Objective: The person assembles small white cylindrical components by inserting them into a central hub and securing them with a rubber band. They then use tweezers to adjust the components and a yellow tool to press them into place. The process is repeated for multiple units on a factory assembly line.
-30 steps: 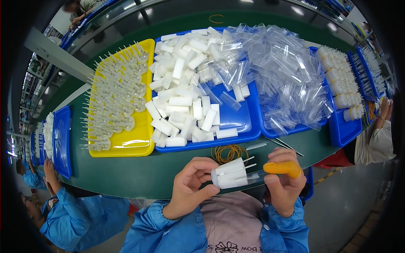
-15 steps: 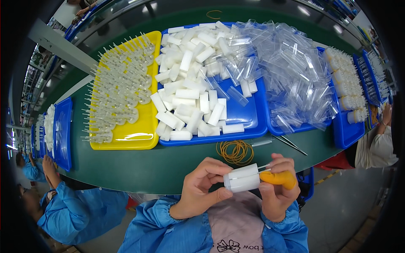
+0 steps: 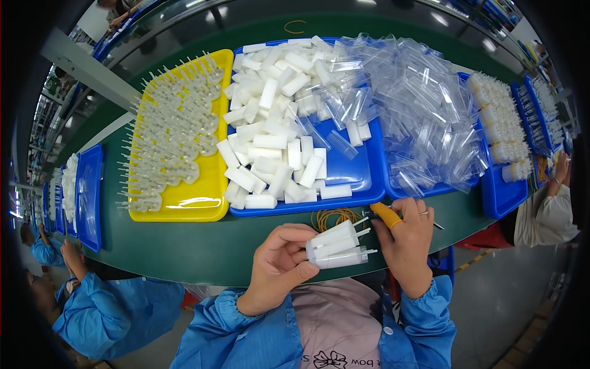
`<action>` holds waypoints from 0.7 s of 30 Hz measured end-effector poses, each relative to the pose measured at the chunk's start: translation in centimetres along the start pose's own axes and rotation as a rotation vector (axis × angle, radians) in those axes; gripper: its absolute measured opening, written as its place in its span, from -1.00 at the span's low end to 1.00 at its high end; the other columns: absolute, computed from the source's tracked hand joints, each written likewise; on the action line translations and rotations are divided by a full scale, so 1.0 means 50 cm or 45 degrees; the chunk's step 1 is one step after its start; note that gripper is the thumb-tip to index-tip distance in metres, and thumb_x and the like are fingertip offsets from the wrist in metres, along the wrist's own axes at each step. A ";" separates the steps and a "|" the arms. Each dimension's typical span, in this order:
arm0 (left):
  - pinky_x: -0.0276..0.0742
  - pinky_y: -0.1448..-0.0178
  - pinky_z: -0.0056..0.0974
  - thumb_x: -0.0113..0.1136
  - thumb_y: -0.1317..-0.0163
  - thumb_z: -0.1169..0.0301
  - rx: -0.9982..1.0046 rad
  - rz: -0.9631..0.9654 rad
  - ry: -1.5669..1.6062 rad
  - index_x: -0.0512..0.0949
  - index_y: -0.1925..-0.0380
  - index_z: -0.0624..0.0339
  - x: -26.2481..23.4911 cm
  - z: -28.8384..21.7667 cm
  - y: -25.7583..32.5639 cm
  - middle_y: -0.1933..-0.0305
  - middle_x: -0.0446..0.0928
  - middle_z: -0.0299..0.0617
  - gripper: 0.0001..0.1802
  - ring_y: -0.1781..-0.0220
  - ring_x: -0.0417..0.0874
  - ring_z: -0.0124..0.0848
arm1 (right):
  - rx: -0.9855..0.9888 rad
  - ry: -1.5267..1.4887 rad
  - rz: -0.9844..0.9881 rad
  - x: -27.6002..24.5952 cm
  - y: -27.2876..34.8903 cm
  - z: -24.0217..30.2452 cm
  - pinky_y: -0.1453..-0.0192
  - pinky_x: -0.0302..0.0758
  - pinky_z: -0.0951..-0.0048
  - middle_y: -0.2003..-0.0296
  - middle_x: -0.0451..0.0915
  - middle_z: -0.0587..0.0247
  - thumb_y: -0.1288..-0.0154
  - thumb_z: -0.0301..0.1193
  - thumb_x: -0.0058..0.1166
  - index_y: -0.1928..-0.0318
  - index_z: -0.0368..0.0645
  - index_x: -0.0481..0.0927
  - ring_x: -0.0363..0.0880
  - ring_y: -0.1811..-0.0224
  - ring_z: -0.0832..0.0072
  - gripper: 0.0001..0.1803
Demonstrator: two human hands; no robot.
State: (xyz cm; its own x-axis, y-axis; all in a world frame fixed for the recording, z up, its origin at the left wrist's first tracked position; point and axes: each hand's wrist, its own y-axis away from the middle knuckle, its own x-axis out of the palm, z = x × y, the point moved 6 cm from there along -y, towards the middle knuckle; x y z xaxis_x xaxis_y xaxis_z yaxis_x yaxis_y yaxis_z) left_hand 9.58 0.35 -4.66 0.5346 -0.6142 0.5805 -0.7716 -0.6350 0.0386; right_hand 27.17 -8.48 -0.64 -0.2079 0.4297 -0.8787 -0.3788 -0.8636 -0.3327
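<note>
My left hand (image 3: 278, 261) grips a bundle of white foam blocks (image 3: 337, 241) by its round, clear base, over the table's near edge. The blocks lie side by side, with thin pale pins sticking out at their right end. To the right, my right hand (image 3: 407, 237) is down at the tabletop with a yellow-orange finger cot on the index finger. Its thumb and index finger are drawn close together; whatever is between them I cannot make out. Beside its fingertips lies a coil of tan rubber bands (image 3: 335, 218), partly behind the bundle.
A yellow tray (image 3: 209, 206) holds pinned clear bases. Blue trays hold white foam blocks (image 3: 270, 141) and clear plastic sleeves (image 3: 424, 111). Another blue tray (image 3: 505, 200) at right holds banded bundles. Metal tweezers (image 3: 437, 226) show behind my right hand. Co-workers sit on both sides.
My right hand has let go of the bundle's pin end and moved up to the tabletop beside the rubber bands. My left hand has shifted slightly left with the bundle, whose blocks now spread apart.
</note>
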 end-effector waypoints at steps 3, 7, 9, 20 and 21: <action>0.43 -0.25 -0.21 0.23 -0.11 0.68 -0.014 0.011 0.009 0.37 0.00 0.35 -0.001 0.001 0.002 -0.08 0.34 -0.08 -0.57 -0.16 0.45 -0.33 | 0.010 0.070 0.076 0.005 0.004 0.008 0.14 0.24 0.27 0.19 0.45 0.27 0.07 -0.49 0.28 0.22 -0.17 0.64 0.39 0.24 0.32 -0.70; 0.43 -0.25 -0.21 0.24 -0.10 0.67 0.003 -0.018 -0.011 0.37 0.01 0.34 -0.009 -0.001 0.003 -0.07 0.35 -0.08 -0.57 -0.15 0.45 -0.33 | 0.051 -0.143 0.057 -0.010 0.031 -0.013 0.16 0.32 0.24 0.17 0.49 0.22 0.05 -0.47 0.28 0.14 -0.20 0.59 0.43 0.26 0.27 -0.63; 0.43 -0.25 -0.22 0.24 -0.10 0.67 0.005 -0.004 0.000 0.37 0.02 0.33 -0.009 -0.001 0.000 -0.08 0.35 -0.08 -0.57 -0.15 0.45 -0.33 | 0.134 -0.264 0.069 -0.009 0.039 -0.025 0.19 0.36 0.25 0.19 0.50 0.19 0.03 -0.47 0.28 0.12 -0.21 0.58 0.46 0.27 0.23 -0.62; 0.42 -0.25 -0.22 0.24 -0.09 0.69 -0.007 -0.038 -0.019 0.37 0.02 0.34 -0.013 -0.007 0.006 -0.09 0.33 -0.08 -0.57 -0.16 0.45 -0.33 | 0.107 -0.433 0.114 -0.026 0.035 -0.036 0.20 0.45 0.40 0.27 0.52 0.12 -0.11 -0.54 0.16 0.09 -0.30 0.55 0.54 0.33 0.31 -0.70; 0.43 -0.25 -0.22 0.24 -0.09 0.69 -0.007 -0.037 -0.016 0.37 0.02 0.34 -0.013 -0.007 0.006 -0.09 0.33 -0.08 -0.57 -0.16 0.45 -0.33 | 0.248 -0.672 0.072 -0.032 0.043 -0.054 0.18 0.45 0.43 0.27 0.53 0.13 -0.13 -0.56 0.13 0.08 -0.30 0.54 0.54 0.32 0.36 -0.70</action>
State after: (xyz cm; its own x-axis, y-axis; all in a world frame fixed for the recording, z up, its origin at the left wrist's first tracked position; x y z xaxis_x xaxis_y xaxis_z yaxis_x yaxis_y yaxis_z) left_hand 8.87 0.74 -4.73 0.5614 -0.6013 0.5685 -0.7574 -0.6502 0.0601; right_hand 29.11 -11.73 -0.87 -0.6366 0.5012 -0.5861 -0.5032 -0.8459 -0.1769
